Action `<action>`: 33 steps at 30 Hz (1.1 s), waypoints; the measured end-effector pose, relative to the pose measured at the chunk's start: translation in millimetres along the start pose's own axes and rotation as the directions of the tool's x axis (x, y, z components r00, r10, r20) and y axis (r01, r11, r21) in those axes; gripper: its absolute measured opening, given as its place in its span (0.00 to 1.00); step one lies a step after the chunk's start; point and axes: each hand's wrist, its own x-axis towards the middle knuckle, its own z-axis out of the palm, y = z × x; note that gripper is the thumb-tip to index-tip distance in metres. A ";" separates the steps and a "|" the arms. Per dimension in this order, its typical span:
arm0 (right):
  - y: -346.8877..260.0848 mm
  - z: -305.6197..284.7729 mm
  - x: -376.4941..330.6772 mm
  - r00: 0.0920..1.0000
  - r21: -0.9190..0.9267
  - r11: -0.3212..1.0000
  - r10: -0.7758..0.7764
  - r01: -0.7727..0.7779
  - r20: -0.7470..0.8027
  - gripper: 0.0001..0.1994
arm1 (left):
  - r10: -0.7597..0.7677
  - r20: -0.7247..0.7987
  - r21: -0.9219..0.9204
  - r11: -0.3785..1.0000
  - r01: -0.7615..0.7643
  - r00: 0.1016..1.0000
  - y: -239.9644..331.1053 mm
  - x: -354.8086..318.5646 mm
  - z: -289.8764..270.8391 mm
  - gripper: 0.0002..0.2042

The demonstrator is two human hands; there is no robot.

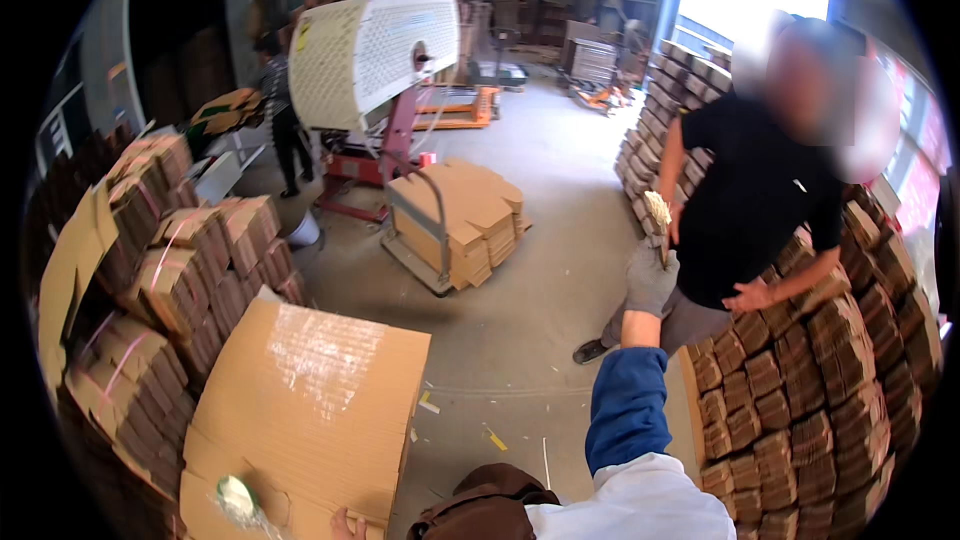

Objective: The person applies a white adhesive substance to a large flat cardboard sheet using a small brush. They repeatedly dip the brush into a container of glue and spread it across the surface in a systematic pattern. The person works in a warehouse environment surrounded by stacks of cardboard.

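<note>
While my bare left hand (pixel 348 525), its grip too cropped to tell, touches the brown cardboard sheet (pixel 320 410), my grey-gloved right hand (pixel 651 280) clasps a pale-bristled, brush-like tool (pixel 657 208) upright, ahead and rightward.

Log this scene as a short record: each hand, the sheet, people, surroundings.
Right hand: gloved, closed on a brush-like tool with pale bristles
Left hand: fingers at a cardboard sheet, rest out of frame
On sheet: tape roll, whitish patch
People: co-worker in black top, ahead right; another person, left background
Surroundings: cardboard bundles on both sides; white perforated machine beyond
</note>
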 end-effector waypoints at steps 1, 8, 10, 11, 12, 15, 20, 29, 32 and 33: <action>27.1 -1.9 -1.2 0.995 -0.026 0.995 0.094 -0.094 -0.021 0.14 | -0.028 -0.001 0.012 1.000 0.028 1.000 2.0 0.5 -4.5 0.27; 244.0 9.8 -135.1 0.591 -0.169 0.568 0.751 -0.805 -0.293 0.13 | -0.159 -0.139 0.135 0.975 0.178 0.977 24.3 -20.7 -39.3 0.28; 331.6 25.8 -223.6 0.387 -0.251 0.305 0.820 -0.919 -0.422 0.11 | -0.233 -0.187 0.130 0.957 0.259 0.954 14.3 -28.4 -45.9 0.28; 361.7 41.5 -269.8 0.293 -0.398 0.152 0.900 -0.905 -0.322 0.10 | -0.275 -0.245 0.087 0.949 0.304 0.930 3.2 -32.6 -51.2 0.28; 399.6 58.5 -306.4 0.175 -0.474 0.043 0.956 -0.880 -0.237 0.08 | -0.297 -0.295 0.042 0.946 0.322 0.908 -7.8 -31.7 -52.9 0.27; 458.0 152.5 -431.5 -0.053 -0.758 -0.055 0.998 -0.650 -0.026 0.09 | -0.397 -0.404 -0.201 0.917 0.343 0.824 -39.2 -53.9 -45.7 0.25; 543.6 200.7 -549.5 -0.265 -0.955 0.220 0.926 -0.198 0.268 0.07 | -0.465 -0.620 -0.411 0.879 0.244 0.632 -48.1 -43.6 -65.6 0.23; 624.7 181.3 -664.3 -0.540 -0.811 0.363 0.839 0.458 0.071 0.13 | -0.550 -0.685 -0.422 0.834 0.356 0.478 -78.1 -28.4 -86.7 0.27; 638.3 162.9 -675.2 -0.584 -0.705 0.489 0.801 0.514 0.130 0.14 | -0.558 -0.671 -0.430 0.829 0.357 0.488 -79.9 -24.1 -87.2 0.28; 641.4 160.3 -676.8 -0.602 -0.660 0.528 0.786 0.535 0.141 0.14 | -0.557 -0.668 -0.428 0.830 0.358 0.493 -81.3 -23.6 -87.7 0.28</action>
